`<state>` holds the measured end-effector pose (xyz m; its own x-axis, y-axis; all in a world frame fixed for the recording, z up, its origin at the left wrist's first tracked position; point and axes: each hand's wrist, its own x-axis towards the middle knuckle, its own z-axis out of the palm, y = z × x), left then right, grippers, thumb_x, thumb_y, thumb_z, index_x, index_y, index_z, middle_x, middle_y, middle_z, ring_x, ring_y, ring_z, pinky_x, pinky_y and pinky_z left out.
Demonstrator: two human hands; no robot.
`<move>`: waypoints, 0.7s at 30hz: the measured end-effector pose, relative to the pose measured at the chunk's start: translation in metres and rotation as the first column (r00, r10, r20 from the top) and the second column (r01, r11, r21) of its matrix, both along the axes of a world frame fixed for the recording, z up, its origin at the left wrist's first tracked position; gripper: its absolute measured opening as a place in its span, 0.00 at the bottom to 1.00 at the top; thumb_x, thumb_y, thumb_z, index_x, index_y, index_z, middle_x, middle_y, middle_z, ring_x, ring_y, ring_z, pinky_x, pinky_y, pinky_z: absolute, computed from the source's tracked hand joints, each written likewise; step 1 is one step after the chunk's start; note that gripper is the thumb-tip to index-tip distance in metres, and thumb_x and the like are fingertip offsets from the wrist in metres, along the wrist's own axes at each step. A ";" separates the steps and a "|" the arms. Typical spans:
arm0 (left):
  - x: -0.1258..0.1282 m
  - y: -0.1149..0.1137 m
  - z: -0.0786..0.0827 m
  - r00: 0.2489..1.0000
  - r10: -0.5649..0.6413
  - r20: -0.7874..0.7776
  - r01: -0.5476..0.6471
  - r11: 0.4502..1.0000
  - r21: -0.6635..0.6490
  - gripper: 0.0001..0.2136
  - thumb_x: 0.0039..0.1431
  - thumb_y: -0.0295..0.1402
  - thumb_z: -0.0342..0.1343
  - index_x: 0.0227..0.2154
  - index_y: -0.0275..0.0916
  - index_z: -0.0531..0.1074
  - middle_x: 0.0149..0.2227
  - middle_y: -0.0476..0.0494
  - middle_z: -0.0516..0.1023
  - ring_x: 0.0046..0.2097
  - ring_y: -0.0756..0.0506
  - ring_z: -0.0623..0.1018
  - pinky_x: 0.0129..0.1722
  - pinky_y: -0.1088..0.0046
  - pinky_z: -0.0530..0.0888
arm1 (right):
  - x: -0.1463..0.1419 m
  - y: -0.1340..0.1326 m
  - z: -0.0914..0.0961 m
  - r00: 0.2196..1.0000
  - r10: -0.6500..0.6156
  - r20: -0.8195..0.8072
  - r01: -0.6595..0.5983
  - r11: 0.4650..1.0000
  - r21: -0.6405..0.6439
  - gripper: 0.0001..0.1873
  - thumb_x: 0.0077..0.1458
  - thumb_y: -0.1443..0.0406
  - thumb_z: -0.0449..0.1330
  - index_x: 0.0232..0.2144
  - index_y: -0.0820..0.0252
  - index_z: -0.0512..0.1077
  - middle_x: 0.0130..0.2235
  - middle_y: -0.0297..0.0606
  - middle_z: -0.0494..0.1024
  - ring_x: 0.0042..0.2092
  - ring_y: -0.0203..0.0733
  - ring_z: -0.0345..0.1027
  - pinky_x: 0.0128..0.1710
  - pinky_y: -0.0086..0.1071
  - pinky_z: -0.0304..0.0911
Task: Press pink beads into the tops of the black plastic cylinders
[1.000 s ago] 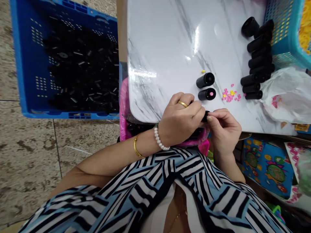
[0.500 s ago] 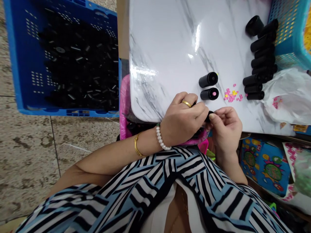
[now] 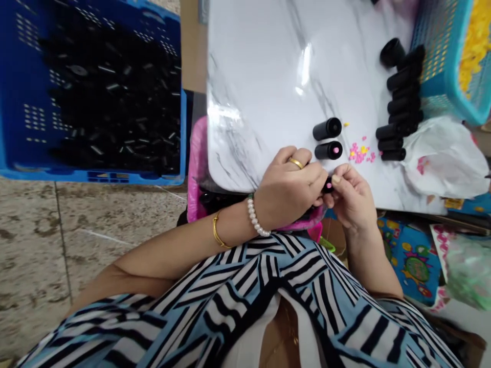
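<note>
My left hand (image 3: 288,186), with a ring on one finger, is closed around a small black plastic cylinder (image 3: 327,188); most of its body is hidden in the palm. A pink bead-like piece shows in its right end. My right hand (image 3: 355,199) has its thumb and fingers closed at that same end, touching the rim. Just beyond the hands lie two black cylinders on their sides: the nearer one (image 3: 325,151) has a pink piece in its end, while the farther one (image 3: 324,130) shows a dark end. Small pink and yellow pieces (image 3: 359,153) lie scattered to their right.
Several black cylinders (image 3: 399,106) line the right of the marble-patterned table (image 3: 257,61). Beside them are a white plastic bag (image 3: 447,153) and a teal basket (image 3: 435,66) of yellow pieces. A blue crate (image 3: 92,176) of black parts stands left; a pink-lined bin (image 3: 196,168) sits below the table edge.
The held cylinder's end now faces up more, and a pink piece shows in it. My right fingers have shifted slightly at its rim. The whole view has moved a little.
</note>
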<state>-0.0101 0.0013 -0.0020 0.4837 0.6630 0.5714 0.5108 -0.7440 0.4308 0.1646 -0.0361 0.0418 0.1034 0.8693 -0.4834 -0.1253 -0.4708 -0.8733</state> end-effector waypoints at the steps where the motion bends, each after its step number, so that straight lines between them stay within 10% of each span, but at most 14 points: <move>1: 0.000 0.000 0.000 1.000 0.007 -0.008 -0.007 1.000 0.007 0.08 0.69 0.29 0.52 0.33 0.36 0.72 0.30 0.47 0.71 0.43 0.42 0.72 0.48 0.59 0.69 | 0.002 -0.001 0.000 1.000 0.008 -0.013 -0.008 1.000 0.000 0.13 0.56 0.61 0.69 0.32 0.54 0.67 0.18 0.20 0.69 0.18 0.29 0.65 0.20 0.22 0.66; 10: -0.001 0.000 0.001 1.000 0.017 -0.007 -0.016 1.000 0.018 0.09 0.70 0.30 0.52 0.32 0.38 0.72 0.30 0.47 0.71 0.42 0.43 0.73 0.46 0.61 0.71 | -0.001 -0.004 0.000 0.998 -0.023 0.059 0.024 0.999 -0.026 0.16 0.50 0.61 0.72 0.36 0.56 0.71 0.21 0.21 0.72 0.18 0.29 0.64 0.21 0.27 0.72; 16: 0.001 -0.001 0.002 0.997 -0.046 0.068 0.061 0.970 -0.234 0.15 0.72 0.27 0.43 0.31 0.39 0.72 0.31 0.46 0.71 0.45 0.42 0.75 0.51 0.55 0.72 | -0.010 0.005 0.002 0.993 -0.051 0.109 0.050 0.999 0.013 0.12 0.52 0.64 0.70 0.30 0.55 0.68 0.19 0.21 0.70 0.15 0.27 0.60 0.14 0.21 0.59; 21: 0.001 0.000 0.001 1.000 0.015 0.000 -0.015 0.996 -0.088 0.13 0.71 0.27 0.46 0.30 0.39 0.71 0.30 0.45 0.72 0.44 0.42 0.75 0.49 0.59 0.73 | -0.004 0.000 0.003 0.997 0.052 0.051 -0.051 0.999 -0.014 0.10 0.54 0.63 0.69 0.35 0.55 0.71 0.18 0.21 0.71 0.17 0.32 0.67 0.19 0.24 0.65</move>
